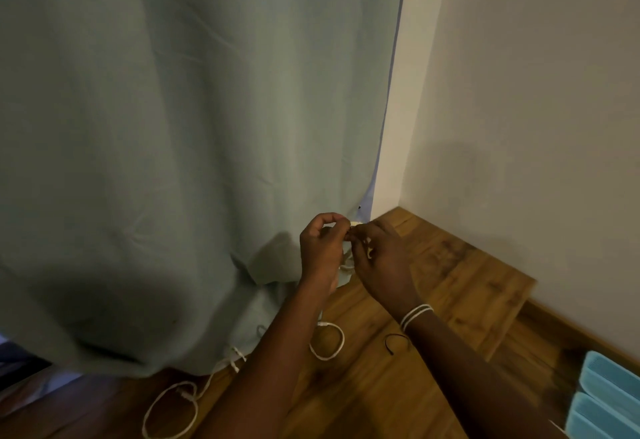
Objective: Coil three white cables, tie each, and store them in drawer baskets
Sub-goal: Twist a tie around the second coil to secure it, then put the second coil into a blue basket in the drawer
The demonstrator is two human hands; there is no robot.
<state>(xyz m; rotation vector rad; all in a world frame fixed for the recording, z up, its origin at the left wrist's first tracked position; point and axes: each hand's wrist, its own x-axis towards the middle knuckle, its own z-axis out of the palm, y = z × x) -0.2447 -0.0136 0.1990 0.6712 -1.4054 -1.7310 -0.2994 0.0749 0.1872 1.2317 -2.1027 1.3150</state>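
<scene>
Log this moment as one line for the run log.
step: tying coil | left hand: holds coiled cable | right hand: pinches at its top | loose cables on wooden table | black tie unused

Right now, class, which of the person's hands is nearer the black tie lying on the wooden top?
Right. The right hand is up-left of the black tie; the left hand is farther left.

A pale green curtain (180, 147) fills the view from nine to twelve o'clock. A plain white wall (540, 99) stands at two o'clock. A wooden bench (460, 286) lies dimly lit at five o'clock.
</scene>
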